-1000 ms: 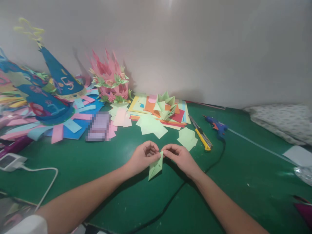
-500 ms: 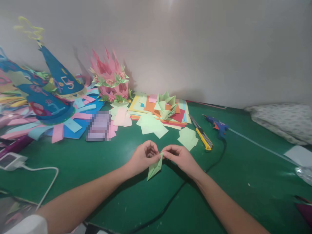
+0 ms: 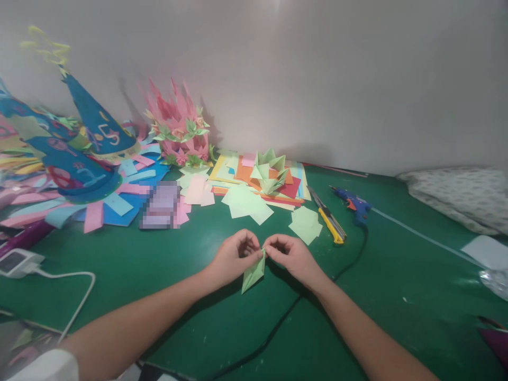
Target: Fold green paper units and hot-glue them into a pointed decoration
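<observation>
A folded piece of light green paper (image 3: 254, 276) hangs between my hands, above the front middle of the green table (image 3: 373, 307). My left hand (image 3: 237, 255) pinches its upper edge between thumb and fingers. Closed on the top corner of the same paper is my right hand (image 3: 292, 259), thumb against fingertips. The two hands nearly meet at that corner. Beyond them lie loose light green paper squares (image 3: 248, 203) and a second group of green squares (image 3: 306, 224). A ring of folded green paper (image 3: 270, 170) rests on a stack of coloured paper (image 3: 222, 168).
To the right lie a yellow utility knife (image 3: 331, 225) and a blue glue gun (image 3: 353, 203), whose black cord (image 3: 273, 336) runs below my right forearm. Blue cone hats (image 3: 97, 119), a pink paper crown (image 3: 182, 127) and a blurred-out rectangular object (image 3: 161, 205) occupy the left.
The folded green paper has tilted very slightly, its lower tip shifting a little to the right. Both hands keep their pinch and have barely moved.
</observation>
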The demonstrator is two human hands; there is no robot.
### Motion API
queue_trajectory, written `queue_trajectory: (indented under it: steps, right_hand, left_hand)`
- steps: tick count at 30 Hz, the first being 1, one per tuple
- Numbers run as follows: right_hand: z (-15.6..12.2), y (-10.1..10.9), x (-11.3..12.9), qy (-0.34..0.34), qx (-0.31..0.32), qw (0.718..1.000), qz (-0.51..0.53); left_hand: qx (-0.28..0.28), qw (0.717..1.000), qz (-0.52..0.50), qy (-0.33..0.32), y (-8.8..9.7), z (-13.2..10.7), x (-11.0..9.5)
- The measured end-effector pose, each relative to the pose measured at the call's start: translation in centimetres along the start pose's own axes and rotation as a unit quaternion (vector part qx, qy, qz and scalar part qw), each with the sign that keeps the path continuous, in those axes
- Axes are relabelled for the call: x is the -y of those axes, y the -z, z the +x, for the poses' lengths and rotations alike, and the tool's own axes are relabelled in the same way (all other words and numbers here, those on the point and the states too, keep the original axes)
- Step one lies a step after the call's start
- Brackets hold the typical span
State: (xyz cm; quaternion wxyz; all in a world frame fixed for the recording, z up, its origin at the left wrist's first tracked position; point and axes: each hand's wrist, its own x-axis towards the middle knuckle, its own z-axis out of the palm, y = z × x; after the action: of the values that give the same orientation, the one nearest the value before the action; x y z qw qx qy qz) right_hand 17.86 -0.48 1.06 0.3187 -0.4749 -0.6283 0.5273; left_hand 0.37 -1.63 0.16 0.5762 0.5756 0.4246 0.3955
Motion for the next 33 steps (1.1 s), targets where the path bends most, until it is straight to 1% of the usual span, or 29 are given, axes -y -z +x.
queue_trajectory:
  steps: [6,12,16,20,26,33]
  right_hand:
    - [0.0,-0.18,-0.07,0.003,-0.013,1.0,-0.008]
    - [-0.03,-0.54,-0.12,0.01,-0.019,0.999,-0.031]
    - [-0.06,-0.61,0.07,0.01,-0.018,0.999,-0.035]
    - [-0.13,-0.49,0.29,0.013,-0.013,1.0,-0.012]
    - [-0.15,-0.45,0.42,0.011,-0.013,1.0,-0.022]
    - [0.0,-0.42,0.41,0.032,0.001,0.999,-0.022]
  left_hand:
    - [0.004,0.999,-0.027,0.025,-0.08,0.12,-0.16]
    - [-0.005,0.999,-0.014,0.034,-0.2,0.14,-0.26]
    - [-0.014,0.999,-0.014,0.03,-0.14,0.13,-0.19]
    - [-0.023,0.999,-0.026,0.029,-0.03,0.07,-0.13]
    - [-0.021,0.998,-0.05,0.033,-0.18,0.05,-0.32]
    - [-0.012,0.998,-0.052,0.025,-0.28,-0.06,-0.25]
